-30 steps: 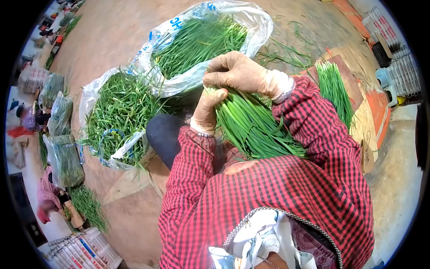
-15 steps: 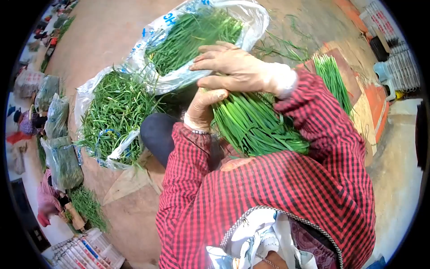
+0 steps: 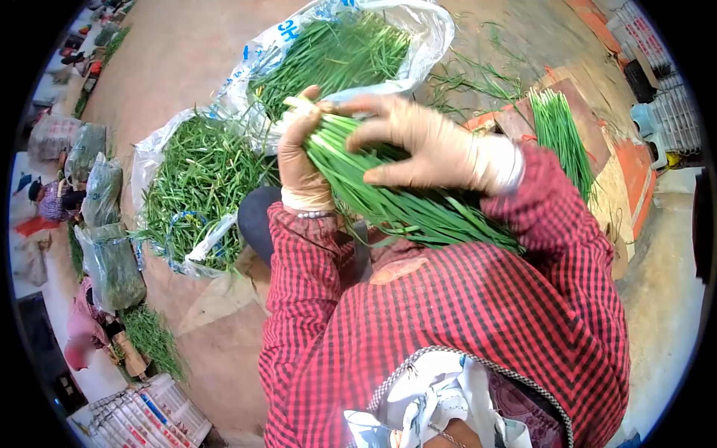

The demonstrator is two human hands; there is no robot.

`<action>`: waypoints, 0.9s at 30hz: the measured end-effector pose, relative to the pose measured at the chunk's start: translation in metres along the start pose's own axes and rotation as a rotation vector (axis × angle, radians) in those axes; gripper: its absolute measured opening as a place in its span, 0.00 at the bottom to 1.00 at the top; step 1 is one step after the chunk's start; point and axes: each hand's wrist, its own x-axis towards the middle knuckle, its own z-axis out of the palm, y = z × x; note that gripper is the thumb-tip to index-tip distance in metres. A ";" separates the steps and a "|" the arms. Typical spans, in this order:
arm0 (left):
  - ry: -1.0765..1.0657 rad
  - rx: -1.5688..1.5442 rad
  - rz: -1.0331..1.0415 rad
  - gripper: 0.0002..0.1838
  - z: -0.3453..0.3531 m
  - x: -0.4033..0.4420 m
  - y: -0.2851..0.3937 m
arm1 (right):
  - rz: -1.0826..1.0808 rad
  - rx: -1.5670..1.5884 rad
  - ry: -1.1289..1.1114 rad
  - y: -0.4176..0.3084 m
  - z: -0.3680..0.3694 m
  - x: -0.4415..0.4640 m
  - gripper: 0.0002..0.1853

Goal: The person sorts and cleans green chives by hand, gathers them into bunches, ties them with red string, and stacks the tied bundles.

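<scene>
My gloved left hand (image 3: 305,157) is wrapped round the pale stem end of a bundle of long green leaves (image 3: 407,205). The leaves slant down to the right, toward my checked jacket. Over the bundle's upper part is my gloved right hand (image 3: 426,142), its fingers spread and slightly blurred, against the leaves. Beyond my hands, an open plastic bag (image 3: 437,37) holds more long green leaves (image 3: 336,63). To the left, a second open bag (image 3: 146,160) is full of short, tangled greens (image 3: 202,187).
Another bundle (image 3: 560,138) lies on a brown board (image 3: 590,119) at the right. Filled bags (image 3: 112,269) stand along the left, near a person in pink (image 3: 86,321) and another person (image 3: 54,200). Crates (image 3: 153,414) are at the lower left. Loose leaves lie on the floor.
The bundle's stem end has moved up and left with my left hand, and its pale tips now show. My right hand has shifted right and down from the stem end, fingers spread.
</scene>
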 end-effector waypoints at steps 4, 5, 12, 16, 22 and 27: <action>0.021 0.110 0.209 0.25 -0.008 0.004 0.033 | 0.133 -0.273 0.008 -0.013 0.018 -0.031 0.12; 0.043 0.118 0.265 0.25 -0.012 0.002 0.044 | 0.145 -0.309 -0.014 -0.008 0.021 -0.041 0.11; -0.006 0.065 0.482 0.20 -0.034 -0.023 0.126 | 0.832 -0.536 -0.803 0.073 -0.009 -0.132 0.13; 0.011 0.049 0.508 0.20 -0.029 -0.030 0.127 | 0.780 -0.031 0.123 0.056 -0.039 -0.091 0.18; 0.013 0.097 0.510 0.25 0.000 -0.028 0.086 | 0.604 0.232 -0.104 -0.012 -0.005 0.010 0.37; 0.025 0.245 0.555 0.24 0.003 -0.029 0.070 | 0.596 0.206 -0.159 -0.004 0.024 0.033 0.29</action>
